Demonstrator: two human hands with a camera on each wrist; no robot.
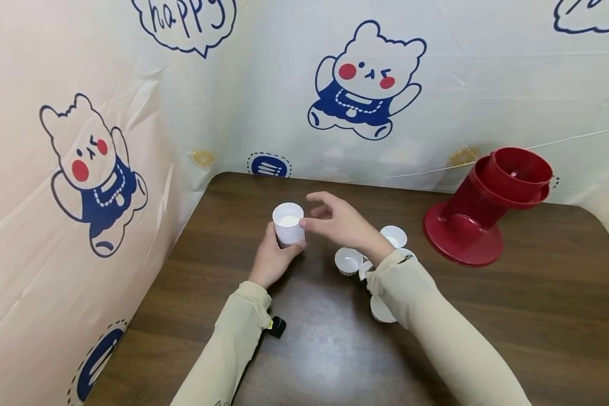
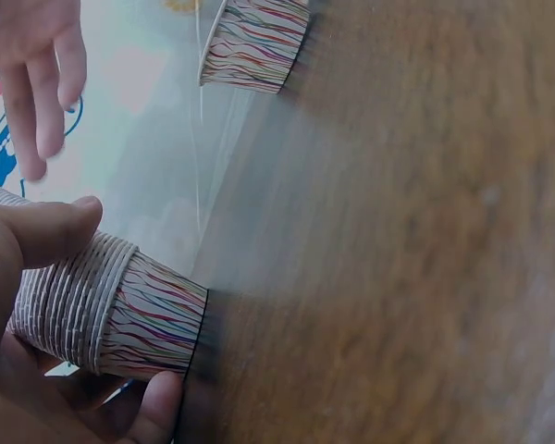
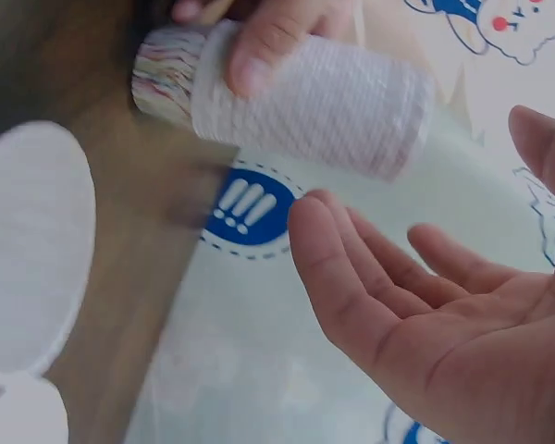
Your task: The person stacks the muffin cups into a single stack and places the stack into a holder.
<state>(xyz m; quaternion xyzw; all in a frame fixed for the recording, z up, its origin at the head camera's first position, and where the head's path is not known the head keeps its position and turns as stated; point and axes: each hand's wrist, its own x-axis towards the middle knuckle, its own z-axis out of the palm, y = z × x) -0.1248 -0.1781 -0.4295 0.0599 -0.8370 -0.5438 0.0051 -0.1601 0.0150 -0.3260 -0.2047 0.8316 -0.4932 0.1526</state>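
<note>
brown wood-grain table, pale bear-printed sheeting behind and at left, left hand gripping stacked cups, right hand released, fingers loose beside them

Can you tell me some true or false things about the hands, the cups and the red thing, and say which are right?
1. The left hand holds a stack of cups. True.
2. The red stand is on the brown table. True.
3. The right hand holds the red stand. False: it holds nothing.
4. The stack's lowest cup has colourful wavy lines. True.
5. In the head view, the loose cups are left of the stack. False: they are right of it.
</note>
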